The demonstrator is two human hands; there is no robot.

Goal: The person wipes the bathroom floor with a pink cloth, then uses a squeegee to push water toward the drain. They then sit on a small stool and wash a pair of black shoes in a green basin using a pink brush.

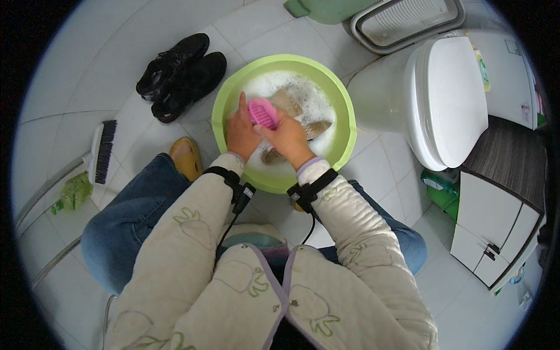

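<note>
A green plastic basin (286, 61) stands on the floor before me, with white suds (323, 107) in it. Beige and brown shoes (318, 129) lie partly sunk in the foam. Over the basin, my right hand (289, 136) holds a pink plastic scrubbing brush (264, 113), thumb at its lower end. My left hand (242, 131) is beside the brush on its left, with the index finger pointing up and away; the other fingers are partly hidden, so whether they grip the brush is unclear.
Black shoes (192, 78) sit on the tiles at upper left. Left are a floor brush (98, 151) and a green bottle (76, 191). A white toilet (455, 100) and a cabinet (492, 218) stand right. A grey-rimmed collapsible tub (380, 48) is at the top.
</note>
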